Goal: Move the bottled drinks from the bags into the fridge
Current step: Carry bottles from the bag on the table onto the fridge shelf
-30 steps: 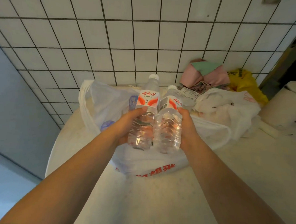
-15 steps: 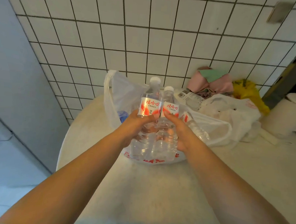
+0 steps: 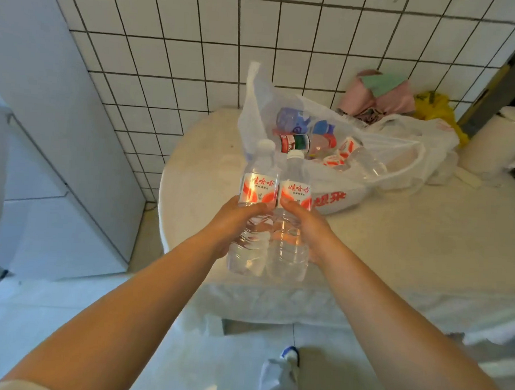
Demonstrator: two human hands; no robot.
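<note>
Two clear water bottles are held upright side by side at the centre of the frame, touching each other. The left bottle [image 3: 257,212] is grasped around its middle by the left hand [image 3: 234,223], fingers curled about it; the right bottle [image 3: 290,223] is gripped likewise by the right hand [image 3: 306,227]. Both bottles are carried above the near edge of the table [image 3: 396,247], clear of its surface. Behind them, in the upper centre, an open white bag [image 3: 333,196] is seen lying on the table, with more bottles [image 3: 300,142] inside. A second white bag [image 3: 417,134] is found just to its right, and a pink cloth [image 3: 377,96] against the tiled wall. A white fridge [image 3: 43,153] is seen at the left of the frame
</note>
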